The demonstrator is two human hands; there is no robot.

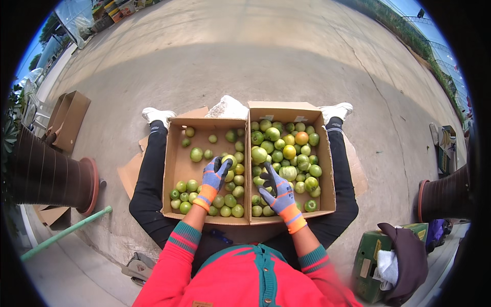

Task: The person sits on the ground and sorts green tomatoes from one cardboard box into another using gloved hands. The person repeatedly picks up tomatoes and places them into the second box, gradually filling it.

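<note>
Two open cardboard boxes stand side by side between my outstretched legs. My left hand [215,174], in a blue and orange work glove, grips a green tomato [229,161] over the left box [184,123]. Loose green tomatoes lie along that box's right side and near edge, with a few farther back. The right box [332,180] is much fuller, mostly of green tomatoes with a yellowish one [289,152] and an orange-red one [301,138]. Over its left part is my right hand [277,188], gloved alike, fingers spread, with no tomato visible between them.
Flattened cardboard [128,170] lies under the boxes, and a white block [228,107] sits behind them. Large dark pots [57,174] flank me on both sides. A green pole [67,233] is at lower left, a green carton [364,264] with cloths at lower right.
</note>
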